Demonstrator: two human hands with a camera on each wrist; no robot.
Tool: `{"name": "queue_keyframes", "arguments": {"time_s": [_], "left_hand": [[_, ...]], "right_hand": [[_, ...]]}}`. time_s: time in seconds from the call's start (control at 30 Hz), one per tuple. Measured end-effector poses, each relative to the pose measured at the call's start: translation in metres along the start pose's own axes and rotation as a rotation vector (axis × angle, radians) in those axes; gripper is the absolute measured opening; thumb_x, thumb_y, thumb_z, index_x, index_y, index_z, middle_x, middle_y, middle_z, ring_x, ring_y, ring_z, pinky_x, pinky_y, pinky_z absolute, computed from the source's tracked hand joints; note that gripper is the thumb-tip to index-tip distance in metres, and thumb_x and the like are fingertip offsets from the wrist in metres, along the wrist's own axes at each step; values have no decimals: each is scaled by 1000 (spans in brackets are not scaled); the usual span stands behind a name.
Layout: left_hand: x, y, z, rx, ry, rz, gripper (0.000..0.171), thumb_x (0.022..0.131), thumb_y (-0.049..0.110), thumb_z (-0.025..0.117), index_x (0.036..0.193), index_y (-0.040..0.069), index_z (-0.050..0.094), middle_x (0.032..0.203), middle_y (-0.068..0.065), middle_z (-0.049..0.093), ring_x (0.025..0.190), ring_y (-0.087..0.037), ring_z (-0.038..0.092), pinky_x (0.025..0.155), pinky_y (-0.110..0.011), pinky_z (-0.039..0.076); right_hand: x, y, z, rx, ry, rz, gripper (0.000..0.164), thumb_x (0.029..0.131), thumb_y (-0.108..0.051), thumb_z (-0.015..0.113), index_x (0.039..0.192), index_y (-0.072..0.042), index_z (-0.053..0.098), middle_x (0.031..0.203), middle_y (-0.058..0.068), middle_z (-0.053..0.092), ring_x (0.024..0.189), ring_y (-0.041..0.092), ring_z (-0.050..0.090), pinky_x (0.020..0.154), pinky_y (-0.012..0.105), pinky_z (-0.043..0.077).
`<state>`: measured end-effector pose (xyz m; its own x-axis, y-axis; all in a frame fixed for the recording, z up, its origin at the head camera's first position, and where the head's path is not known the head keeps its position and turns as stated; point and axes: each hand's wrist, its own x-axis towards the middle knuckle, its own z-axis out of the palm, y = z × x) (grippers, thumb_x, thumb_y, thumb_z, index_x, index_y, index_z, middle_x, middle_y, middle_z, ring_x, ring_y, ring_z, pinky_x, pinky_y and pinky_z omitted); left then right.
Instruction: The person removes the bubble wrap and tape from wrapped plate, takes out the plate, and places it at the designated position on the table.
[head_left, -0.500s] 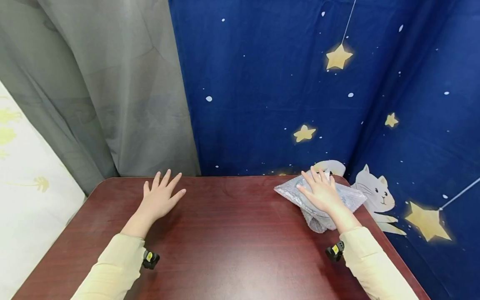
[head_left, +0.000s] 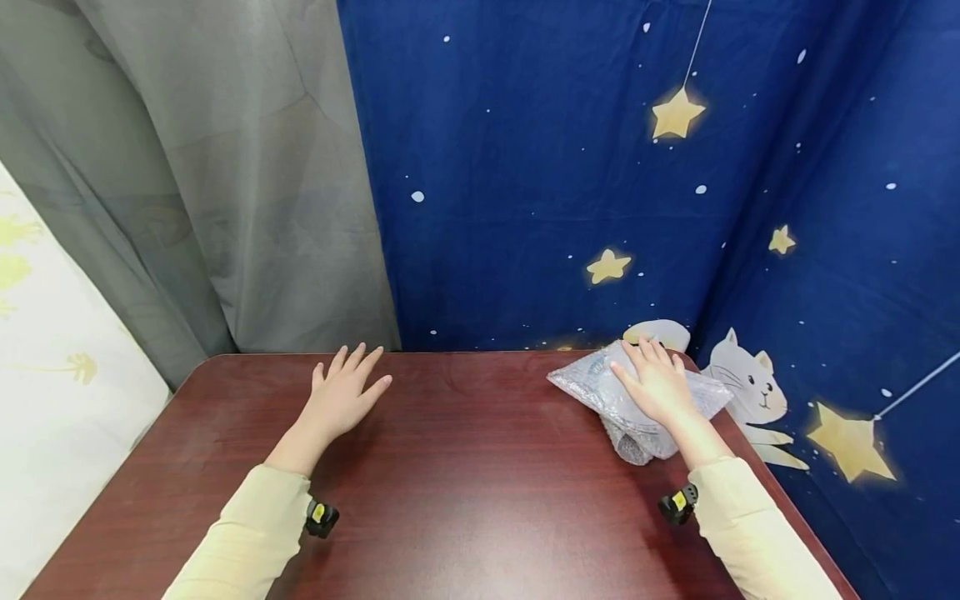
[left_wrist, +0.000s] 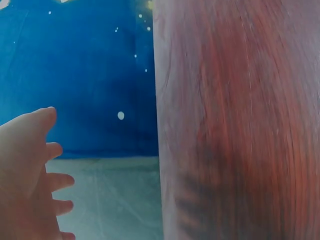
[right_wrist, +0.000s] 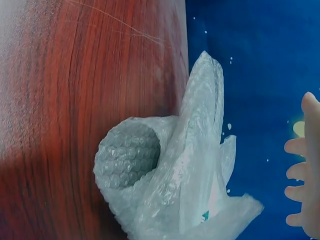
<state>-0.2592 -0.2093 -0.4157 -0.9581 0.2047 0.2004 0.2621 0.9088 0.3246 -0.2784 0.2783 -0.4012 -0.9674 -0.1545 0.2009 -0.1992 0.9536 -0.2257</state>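
A crumpled clear plastic bag (head_left: 588, 385) lies at the back right of the table, with a rolled piece of bubble wrap (head_left: 632, 446) under its front. The roll's round open end faces the camera in the right wrist view. Above the bag hangs my right hand (head_left: 660, 390), fingers spread and straight; a gap shows between hand and plastic in the right wrist view. My left hand (head_left: 341, 402) hovers over the back left of the table, its fingers also spread, nothing in it. Its shadow falls on the wood in the left wrist view.
The dark red wooden table (head_left: 480, 467) ends at a back edge against a grey curtain (head_left: 285, 208) and a blue star-patterned curtain (head_left: 525, 167). A printed cat (head_left: 750, 383) shows at the right. Both wrists carry a small black camera (head_left: 321, 517).
My left hand has shifted to the right over the table. The right hand has also moved slightly right above the bag. The bag and the bubble wrap have stayed in place.
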Motion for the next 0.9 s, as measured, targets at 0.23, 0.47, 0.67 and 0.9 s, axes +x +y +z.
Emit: {"name": "queue_keyframes", "arguments": {"time_s": [0.23,0.47,0.67,0.9], "left_hand": [[2,11,7,-18,2,9,67,99,55,36,148,10,36,150,-21,30,139,-42,17,103,-70,7],[5,19,19,-46,26,14,60,100,46,42,146,8,39,147,-21,36,137,-42,24,103,-69,14],[5,28,25,-78,45,19,58,100,44,44,145,7,41,144,-20,40,135,-41,28,102,-66,19],[8,39,32,-135,73,35,56,99,40,47,143,5,43,141,-20,44,132,-39,34,101,-63,27]], "right_hand": [[-4,7,-1,22,62,11,60,101,-43,41,141,2,42,148,30,27,137,45,20,105,67,12],[-11,15,1,88,146,40,56,102,-38,41,133,8,48,141,34,34,131,49,29,104,65,19],[-16,25,4,139,220,68,52,102,-33,41,129,10,50,136,34,41,127,49,34,104,61,23],[-23,36,6,182,290,68,41,102,-20,40,126,12,53,131,33,45,122,51,38,102,60,27]]}}
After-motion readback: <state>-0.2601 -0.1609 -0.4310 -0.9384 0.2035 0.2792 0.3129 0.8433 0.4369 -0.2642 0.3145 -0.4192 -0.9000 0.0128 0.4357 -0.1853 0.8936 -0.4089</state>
